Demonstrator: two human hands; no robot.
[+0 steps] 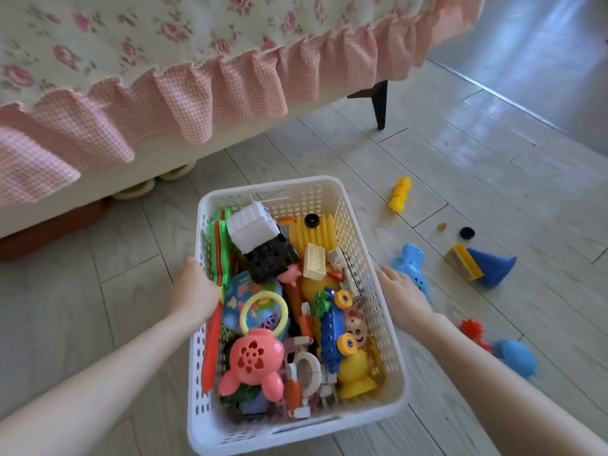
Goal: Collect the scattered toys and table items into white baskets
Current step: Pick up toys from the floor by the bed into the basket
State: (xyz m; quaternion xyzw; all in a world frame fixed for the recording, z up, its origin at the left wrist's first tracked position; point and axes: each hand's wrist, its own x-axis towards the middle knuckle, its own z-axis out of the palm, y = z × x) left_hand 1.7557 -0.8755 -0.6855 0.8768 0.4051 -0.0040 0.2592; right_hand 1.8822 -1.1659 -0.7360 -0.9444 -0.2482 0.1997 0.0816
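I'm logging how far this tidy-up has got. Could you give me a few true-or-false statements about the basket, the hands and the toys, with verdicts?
1. The basket holds many toys. True.
2. The left hand grips the basket's left rim. True.
3. No toys are left on the floor. False: a yellow toy, a blue cone and others lie to the right of the basket.
4. The pink toy lies on the floor. False: it lies in the basket, near its front.
5. The right hand is against the basket's right wall. True.
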